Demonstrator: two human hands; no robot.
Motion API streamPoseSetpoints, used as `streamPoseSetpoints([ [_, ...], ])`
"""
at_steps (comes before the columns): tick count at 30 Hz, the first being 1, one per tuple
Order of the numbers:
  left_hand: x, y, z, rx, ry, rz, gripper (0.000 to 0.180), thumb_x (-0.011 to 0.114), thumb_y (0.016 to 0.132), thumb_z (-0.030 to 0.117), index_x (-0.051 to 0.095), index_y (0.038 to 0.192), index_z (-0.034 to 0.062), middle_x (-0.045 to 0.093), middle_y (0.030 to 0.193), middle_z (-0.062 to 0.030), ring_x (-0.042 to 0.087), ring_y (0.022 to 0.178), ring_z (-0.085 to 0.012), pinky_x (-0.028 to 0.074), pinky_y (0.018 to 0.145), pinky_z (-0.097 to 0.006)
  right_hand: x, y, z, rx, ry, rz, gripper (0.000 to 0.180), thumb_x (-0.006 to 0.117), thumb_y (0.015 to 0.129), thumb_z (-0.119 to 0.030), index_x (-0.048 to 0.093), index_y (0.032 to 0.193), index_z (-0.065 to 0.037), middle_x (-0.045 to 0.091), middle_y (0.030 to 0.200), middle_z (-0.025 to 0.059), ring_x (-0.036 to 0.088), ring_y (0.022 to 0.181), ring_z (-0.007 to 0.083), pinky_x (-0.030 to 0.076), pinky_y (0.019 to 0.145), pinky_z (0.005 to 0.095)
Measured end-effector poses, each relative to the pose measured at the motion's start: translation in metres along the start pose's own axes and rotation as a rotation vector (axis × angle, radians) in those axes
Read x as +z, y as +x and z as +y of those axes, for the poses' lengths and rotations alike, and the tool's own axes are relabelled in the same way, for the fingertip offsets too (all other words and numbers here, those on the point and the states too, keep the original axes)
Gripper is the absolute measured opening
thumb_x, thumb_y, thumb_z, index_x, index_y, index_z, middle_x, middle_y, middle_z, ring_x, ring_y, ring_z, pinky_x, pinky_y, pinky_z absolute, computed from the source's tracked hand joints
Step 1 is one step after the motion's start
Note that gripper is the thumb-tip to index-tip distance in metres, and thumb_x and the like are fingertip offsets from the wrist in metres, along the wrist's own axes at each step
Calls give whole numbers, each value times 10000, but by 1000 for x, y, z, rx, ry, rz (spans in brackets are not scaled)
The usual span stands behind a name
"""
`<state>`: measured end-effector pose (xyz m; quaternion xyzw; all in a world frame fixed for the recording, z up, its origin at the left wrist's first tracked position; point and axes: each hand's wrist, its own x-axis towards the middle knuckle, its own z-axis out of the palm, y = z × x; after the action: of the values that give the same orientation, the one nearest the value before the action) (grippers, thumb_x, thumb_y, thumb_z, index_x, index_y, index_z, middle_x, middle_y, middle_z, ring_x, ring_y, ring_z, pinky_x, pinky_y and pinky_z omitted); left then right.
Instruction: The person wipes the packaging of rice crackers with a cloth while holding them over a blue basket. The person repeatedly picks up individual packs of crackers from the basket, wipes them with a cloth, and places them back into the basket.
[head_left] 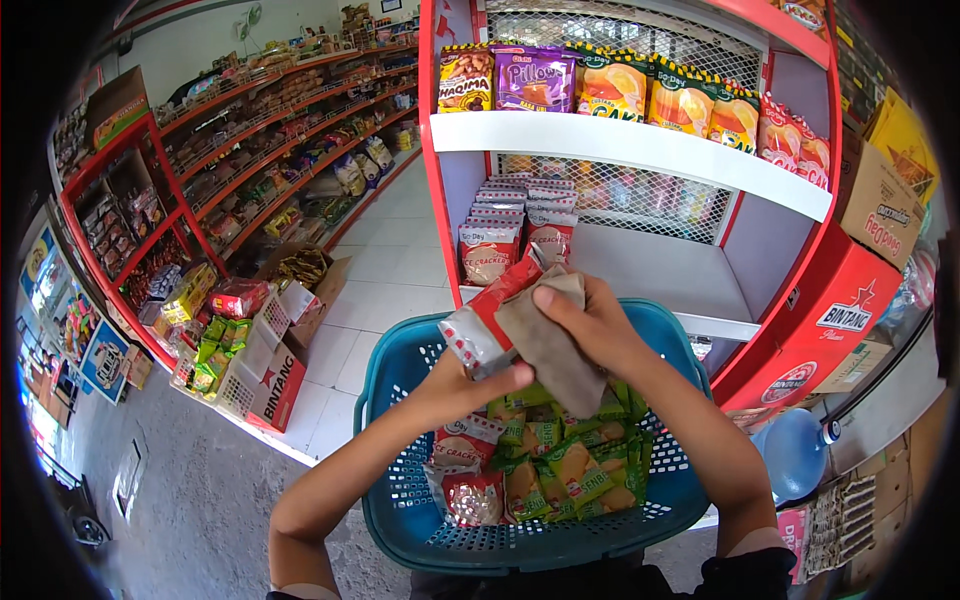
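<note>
A packet (474, 338) and, to its right, a cloth (553, 348) are above the basket (376, 405), which holds snack packets (578, 472). Beyond it stands a shelf unit (630, 144), cracker packs (490, 255) at its left. A water jug (795, 455) is rightward.

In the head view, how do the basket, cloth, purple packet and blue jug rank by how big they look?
1. Basket, clearly largest
2. Cloth, partly behind fingers
Unranked, both smaller: purple packet and blue jug; they look too alike.

the left hand (462, 388) has most fingers hidden under a red-and-white packet (486, 318), itself partly covered by grey-brown cloth (553, 345).
</note>
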<state>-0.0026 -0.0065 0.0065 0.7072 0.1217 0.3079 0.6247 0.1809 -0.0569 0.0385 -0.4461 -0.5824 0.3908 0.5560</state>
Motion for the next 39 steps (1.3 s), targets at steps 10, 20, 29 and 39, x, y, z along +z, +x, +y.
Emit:
streamPoseSetpoints([
  [10,10,8,-19,38,192,111,242,380,951,164,408,1116,-11,563,921,-117,579,860,-170,527,723,-300,19,-6,-17,-458,-429,428,328,613,819,-324,552,891,-10,612,770,102,607,674,203,478,623,317],
  [20,12,1,-8,-48,-116,208,288,333,959,137,412,1201,2,548,1050,-119,571,968,-174,528,783,-315,-29,13,6,-341,-881,693,375,620,789,-321,579,901,34,604,744,208,602,675,361,463,570,380],
  [29,8,2,-15,-81,87,191,345,287,971,223,382,1223,7,522,1094,-105,558,989,-179,545,786,-356,25,-2,1,-537,-813,572,297,628,784,-288,550,857,-10,598,730,156,602,629,331,469,549,373],
  [39,5,-1,7,-33,-213,243,458,293,956,368,340,1249,19,496,1172,-121,559,1021,-232,541,795,-368,-44,17,18,-268,-1029,791,327,580,824,-353,561,913,-38,620,803,137,619,645,290,481,556,366],
])
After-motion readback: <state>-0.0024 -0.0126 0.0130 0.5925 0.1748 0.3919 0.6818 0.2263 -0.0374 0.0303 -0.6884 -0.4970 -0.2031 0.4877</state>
